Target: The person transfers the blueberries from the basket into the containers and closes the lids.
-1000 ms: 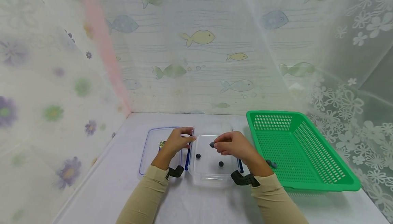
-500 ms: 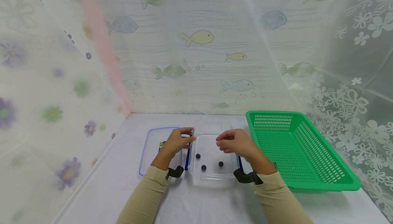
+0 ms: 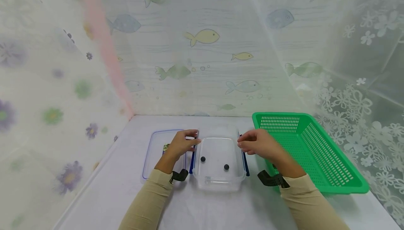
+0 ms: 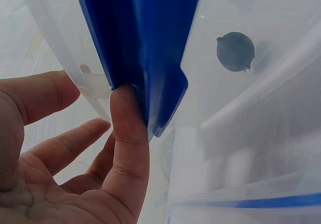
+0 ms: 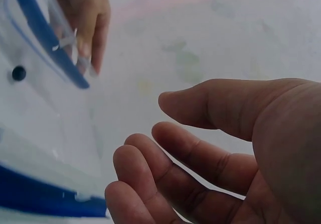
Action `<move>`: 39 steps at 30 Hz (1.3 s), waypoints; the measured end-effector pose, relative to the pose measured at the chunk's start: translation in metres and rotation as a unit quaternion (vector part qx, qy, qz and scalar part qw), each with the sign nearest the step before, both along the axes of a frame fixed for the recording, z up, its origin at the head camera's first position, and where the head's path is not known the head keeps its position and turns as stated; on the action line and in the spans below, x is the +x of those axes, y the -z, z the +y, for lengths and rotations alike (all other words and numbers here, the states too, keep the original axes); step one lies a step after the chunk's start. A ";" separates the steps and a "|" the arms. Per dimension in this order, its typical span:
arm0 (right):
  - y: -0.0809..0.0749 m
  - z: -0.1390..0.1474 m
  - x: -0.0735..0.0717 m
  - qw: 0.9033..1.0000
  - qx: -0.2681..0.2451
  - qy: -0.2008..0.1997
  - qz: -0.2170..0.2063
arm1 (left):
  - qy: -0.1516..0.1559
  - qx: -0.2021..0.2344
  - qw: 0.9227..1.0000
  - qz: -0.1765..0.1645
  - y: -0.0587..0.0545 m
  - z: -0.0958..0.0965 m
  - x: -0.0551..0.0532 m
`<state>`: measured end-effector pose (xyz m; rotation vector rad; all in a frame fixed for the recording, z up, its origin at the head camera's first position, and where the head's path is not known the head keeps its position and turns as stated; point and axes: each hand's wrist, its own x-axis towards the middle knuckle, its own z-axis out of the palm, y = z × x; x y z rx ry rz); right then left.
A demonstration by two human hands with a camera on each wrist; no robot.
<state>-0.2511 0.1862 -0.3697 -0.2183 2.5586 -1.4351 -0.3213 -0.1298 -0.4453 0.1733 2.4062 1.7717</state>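
A clear plastic food box (image 3: 217, 184) with blue side latches (image 3: 244, 163) stands on the white table. My left hand (image 3: 180, 147) holds its left side; in the left wrist view the fingers reach round the blue latch (image 4: 140, 43) and the clear rim. Two small dark balls (image 3: 226, 167) lie in the box, and one ball (image 4: 235, 51) shows little nubs up close. My right hand (image 3: 260, 143) hovers by the box's right edge with nothing in it. Its fingers are loosely bent, the thumb (image 5: 200, 103) apart from them.
To the right stands a green slotted basket (image 3: 310, 117), a small dark thing inside it partly hidden by my right wrist. A clear lid (image 3: 151, 153) with a blue edge lies at left, a small printed packet (image 3: 165, 147) by my left hand. Patterned curtains surround the table.
My right hand has let go of a dark ball over the box and moved right. A third ball, seen near the box's front half a second ago, no longer shows. The left hand stays put.
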 end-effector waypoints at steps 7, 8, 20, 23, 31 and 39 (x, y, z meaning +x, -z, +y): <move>0.002 0.031 0.011 1.000 0.010 0.018 -0.005 | -0.003 -0.001 1.000 0.003 0.000 0.001 0.002; 0.002 0.035 0.012 1.000 0.010 0.021 -0.004 | -0.003 -0.001 1.000 0.003 0.000 0.001 0.002; 0.007 0.082 0.015 0.998 0.053 0.025 -0.014 | -0.006 0.005 1.000 0.003 0.004 0.001 -0.002; 0.008 0.093 0.014 0.997 0.064 0.020 -0.028 | -0.006 0.004 1.000 0.002 0.004 0.001 -0.003; 0.012 0.112 0.010 0.995 0.071 0.009 -0.063 | -0.004 0.005 1.000 0.003 0.002 0.001 -0.003; 0.016 0.123 0.005 0.989 0.103 -0.026 -0.102 | -0.010 -0.004 1.000 0.001 0.002 0.001 -0.001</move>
